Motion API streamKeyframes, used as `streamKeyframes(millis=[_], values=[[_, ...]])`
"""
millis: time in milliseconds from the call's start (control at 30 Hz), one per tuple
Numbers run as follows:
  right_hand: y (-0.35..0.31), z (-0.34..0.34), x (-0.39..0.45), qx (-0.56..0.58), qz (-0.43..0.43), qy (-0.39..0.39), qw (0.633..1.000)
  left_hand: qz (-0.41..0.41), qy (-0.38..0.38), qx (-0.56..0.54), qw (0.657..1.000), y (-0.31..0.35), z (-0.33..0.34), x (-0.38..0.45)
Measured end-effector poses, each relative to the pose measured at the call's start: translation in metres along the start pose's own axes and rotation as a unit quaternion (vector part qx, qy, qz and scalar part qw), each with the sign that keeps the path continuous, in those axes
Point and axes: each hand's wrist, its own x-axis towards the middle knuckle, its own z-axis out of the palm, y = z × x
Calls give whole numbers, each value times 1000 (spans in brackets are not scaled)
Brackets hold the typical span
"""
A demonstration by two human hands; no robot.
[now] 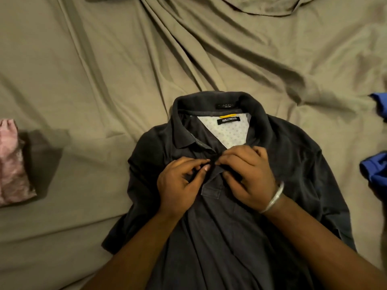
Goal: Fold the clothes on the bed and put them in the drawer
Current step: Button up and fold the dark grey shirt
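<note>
A dark grey polo shirt [293, 174] lies face up on the bed, collar pointing away from me, with a white patterned neck lining and a black label. Both hands meet at the button placket just below the collar. My left hand [180, 185] pinches the left edge of the placket between thumb and fingers. My right hand [249, 176], with a silver bangle at the wrist, pinches the right edge. The fingertips almost touch over the placket. My forearms cover the shirt's lower half.
The bed carries a wrinkled olive-tan sheet [104, 80]. A folded pink patterned cloth [12, 164] lies at the left edge. Blue clothing [374, 170] lies at the right edge. A dark item shows at the top edge.
</note>
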Motion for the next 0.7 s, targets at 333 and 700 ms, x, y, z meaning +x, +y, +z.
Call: streamKeyframes(millis=[333, 700], values=[[9, 30, -1, 16, 25, 43, 999, -83, -32, -59, 994, -3, -3, 4], [21, 41, -6, 11, 26, 57, 998, -183, -80, -122, 972, 17, -10, 10]])
